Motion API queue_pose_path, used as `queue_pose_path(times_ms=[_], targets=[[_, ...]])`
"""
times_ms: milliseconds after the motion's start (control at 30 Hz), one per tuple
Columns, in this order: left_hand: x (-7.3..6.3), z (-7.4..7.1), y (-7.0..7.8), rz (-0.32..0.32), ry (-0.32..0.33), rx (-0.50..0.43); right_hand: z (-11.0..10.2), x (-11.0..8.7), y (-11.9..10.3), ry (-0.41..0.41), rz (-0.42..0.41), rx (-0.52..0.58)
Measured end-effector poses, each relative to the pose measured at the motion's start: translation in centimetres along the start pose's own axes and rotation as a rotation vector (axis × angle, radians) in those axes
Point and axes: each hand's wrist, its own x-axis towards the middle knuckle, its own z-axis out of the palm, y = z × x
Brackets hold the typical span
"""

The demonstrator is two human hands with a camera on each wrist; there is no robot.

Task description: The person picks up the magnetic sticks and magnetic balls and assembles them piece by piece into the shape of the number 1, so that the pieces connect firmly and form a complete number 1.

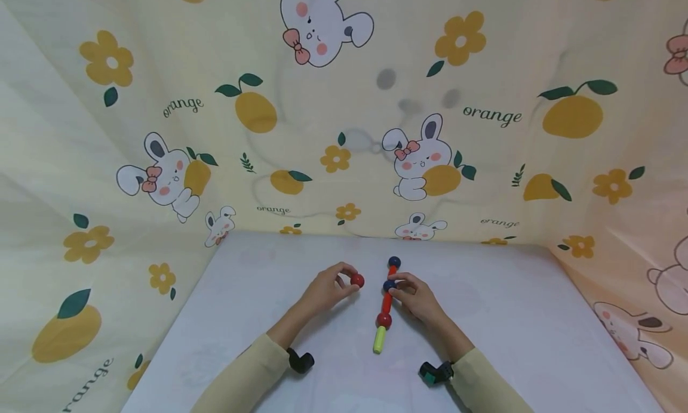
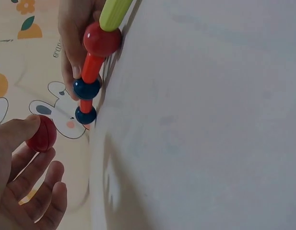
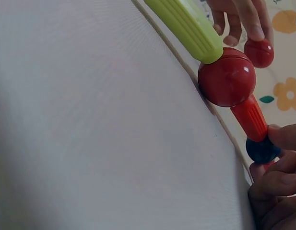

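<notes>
A loose red ball (image 1: 357, 280) is pinched between the thumb and fingers of my left hand (image 1: 326, 289), held left of a chain of balls and rods. My right hand (image 1: 415, 295) pinches the chain's middle blue ball (image 1: 389, 286). From far to near, the chain has a blue end ball (image 1: 395, 262), a short red rod (image 1: 392, 271), the middle blue ball, another red rod (image 1: 387, 303), a red ball (image 3: 227, 77) and a yellow-green rod (image 1: 379, 339). The left wrist view shows a seam around the loose red ball (image 2: 41, 133).
The chain lies on a white table (image 1: 242, 317). Behind it hangs a cream cloth (image 1: 322, 192) printed with rabbits, oranges and flowers. Dark wrist cameras (image 1: 301, 361) sit on both wrists, below the light sleeves (image 1: 249, 371).
</notes>
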Motion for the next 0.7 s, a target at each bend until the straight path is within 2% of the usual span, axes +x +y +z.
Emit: queue_pose_path(times_ms=[267, 700], targets=[[-1.3, -0.3, 0.1, 0.029, -0.022, -0.027, 0.0, -0.1, -0.2, -0.005, -0.027, -0.039], [-3.5, -0.4, 0.2, 0.041, -0.084, -0.048, 0.0, 0.1, -0.2, 0.009, -0.070, -0.137]])
